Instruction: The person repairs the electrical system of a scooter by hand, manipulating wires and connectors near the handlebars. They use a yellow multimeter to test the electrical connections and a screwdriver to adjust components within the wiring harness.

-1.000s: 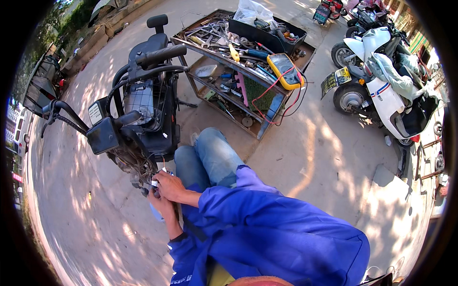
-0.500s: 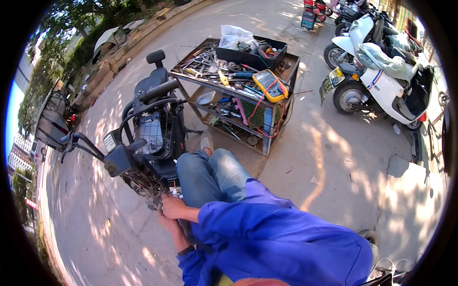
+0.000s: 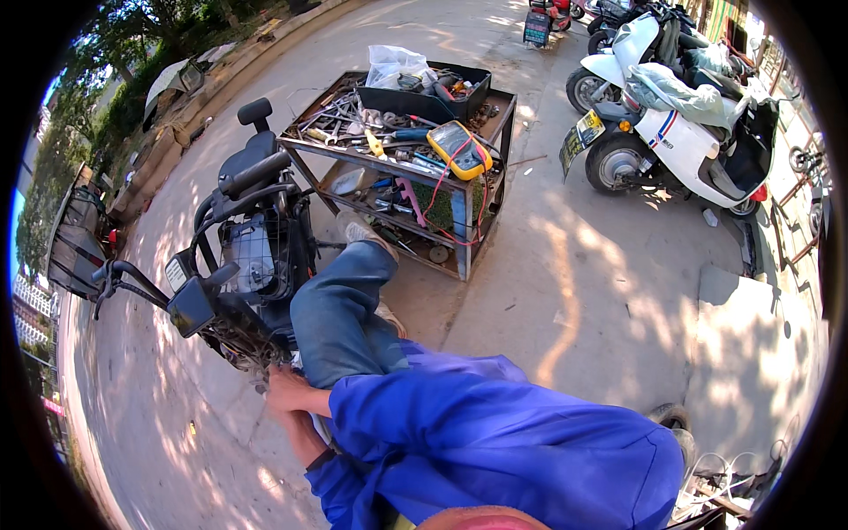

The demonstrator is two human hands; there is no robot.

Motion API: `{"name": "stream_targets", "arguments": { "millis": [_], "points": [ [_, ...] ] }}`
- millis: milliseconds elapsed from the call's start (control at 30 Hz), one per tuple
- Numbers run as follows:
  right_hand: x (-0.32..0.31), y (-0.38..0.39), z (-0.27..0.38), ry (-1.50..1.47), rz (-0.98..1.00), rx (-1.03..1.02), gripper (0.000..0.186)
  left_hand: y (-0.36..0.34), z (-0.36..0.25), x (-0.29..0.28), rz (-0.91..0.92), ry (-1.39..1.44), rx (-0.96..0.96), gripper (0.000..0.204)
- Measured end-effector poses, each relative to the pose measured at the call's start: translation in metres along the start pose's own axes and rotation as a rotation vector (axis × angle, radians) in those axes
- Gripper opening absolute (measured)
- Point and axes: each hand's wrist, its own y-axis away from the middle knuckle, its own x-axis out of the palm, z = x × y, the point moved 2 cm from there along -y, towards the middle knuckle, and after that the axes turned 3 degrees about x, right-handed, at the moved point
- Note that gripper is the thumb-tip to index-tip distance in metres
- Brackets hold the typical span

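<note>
My two hands are close together at the front of a black electric scooter (image 3: 256, 256), against its exposed wiring (image 3: 256, 346) below the headlight. My right hand (image 3: 293, 389) reaches in from the right, its fingers bent inward at the wires. Just below it, partly covered, is my left hand (image 3: 280, 410), also curled. What the fingers pinch is too small and hidden to make out. The scooter's handlebar (image 3: 146, 281), front basket (image 3: 252, 252) and seat (image 3: 243, 159) lie beyond my hands.
A metal tool cart (image 3: 464, 216) stands ahead, with wrenches, a yellow multimeter (image 3: 459, 150) with red leads, and a black bin (image 3: 424, 104). A white scooter (image 3: 689, 146) is parked at the right. My shoe (image 3: 364, 231) is beside the cart's lower shelf.
The view has shifted, so the cart and scooters sit further left. One leg has stretched out, bringing a shoe nearer the cart. Both hands stay at the scooter's wiring.
</note>
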Motion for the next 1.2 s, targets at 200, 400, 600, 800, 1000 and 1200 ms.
{"name": "stream_targets", "arguments": {
  "millis": [200, 400, 600, 800, 1000, 1200],
  "points": [
    [-0.049, 0.02, -0.003, -0.159, -0.01, 0.112, 0.034, 0.012, 0.027, 0.066, -0.187, 1.62, -0.249, 0.027],
    [-0.026, 0.036, 0.002, -0.158, 0.003, 0.064, 0.033, 0.024, 0.025, 0.077, -0.141, 1.84, -0.415, 0.029],
    [-0.048, 0.037, -0.006, -0.137, -0.04, 0.045, 0.025, 0.032, -0.019, 0.046, -0.136, 1.973, -0.416, 0.029],
    [-0.07, 0.015, -0.008, -0.21, 0.155, 0.125, 0.022, 0.034, -0.035, 0.012, -0.174, 1.957, -0.546, 0.031],
    [-0.083, 0.012, -0.015, -0.131, 0.177, 0.166, 0.023, 0.035, -0.053, -0.013, -0.108, 1.851, -0.654, 0.036],
    [-0.086, 0.015, -0.018, -0.078, 0.133, 0.139, 0.021, 0.033, -0.033, 0.028, -0.099, 1.975, -0.525, 0.04]
  ]
}}
